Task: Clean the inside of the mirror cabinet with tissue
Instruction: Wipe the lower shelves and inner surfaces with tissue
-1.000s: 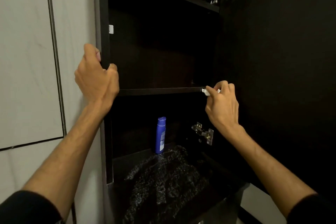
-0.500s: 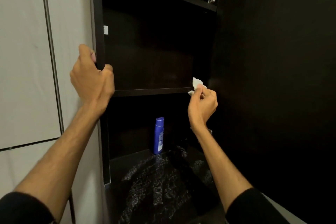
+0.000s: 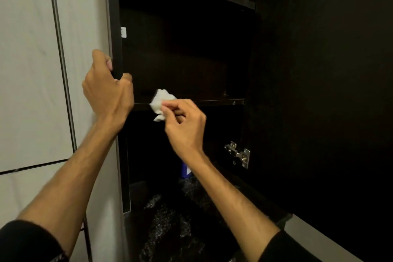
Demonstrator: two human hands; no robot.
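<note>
dim scene; cabinet interior (image 3: 180, 55) nearly black, detail lost. wall tiles (image 3: 27, 70) lit evenly. glint on hinges (image 3: 238, 153). wide-angle bending at edges; slight softness overall.

The mirror cabinet (image 3: 116, 27) is standing open, dark inside, its door swung out to the right. The tissue (image 3: 158, 101), white and crumpled, is lying against the front edge of the middle shelf (image 3: 212, 101), near its left end.
</note>
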